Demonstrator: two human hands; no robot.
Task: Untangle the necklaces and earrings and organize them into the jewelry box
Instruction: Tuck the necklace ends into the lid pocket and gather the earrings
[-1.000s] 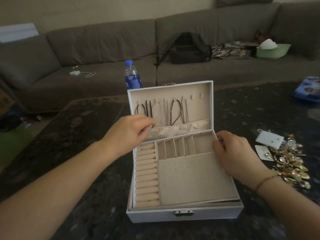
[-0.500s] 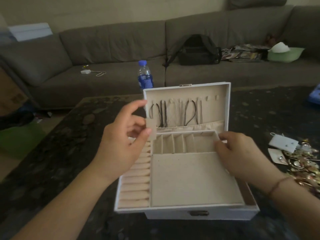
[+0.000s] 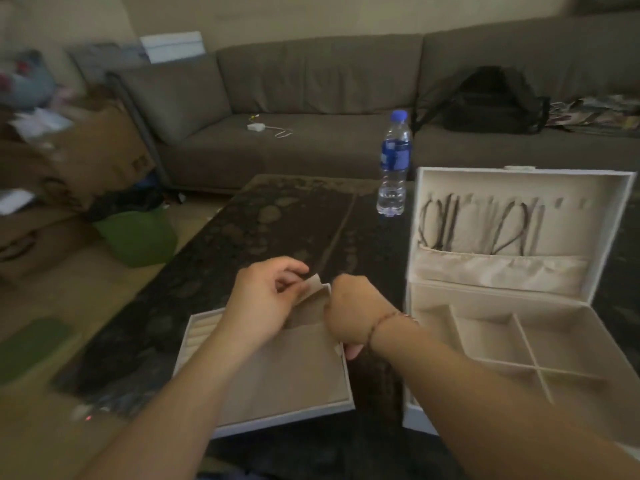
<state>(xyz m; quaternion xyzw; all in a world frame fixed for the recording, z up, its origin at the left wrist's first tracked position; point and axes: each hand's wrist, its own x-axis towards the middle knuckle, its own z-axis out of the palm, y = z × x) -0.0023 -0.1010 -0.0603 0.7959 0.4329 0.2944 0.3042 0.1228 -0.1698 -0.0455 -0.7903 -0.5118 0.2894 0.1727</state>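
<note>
Now left hand (image 3: 263, 299) and right hand (image 3: 349, 310) both grip the tray (image 3: 277, 382) beside the jewelry box (image 3: 519, 306).

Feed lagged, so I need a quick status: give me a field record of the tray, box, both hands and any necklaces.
tray: out of the box, on the table left of it
jewelry box: open, lid upright, divided lower compartments exposed and looking empty
left hand: grips the tray's far edge
right hand: grips the tray's right far corner
necklaces: dark cords hanging inside the lid
water bottle: upright behind the box
</note>
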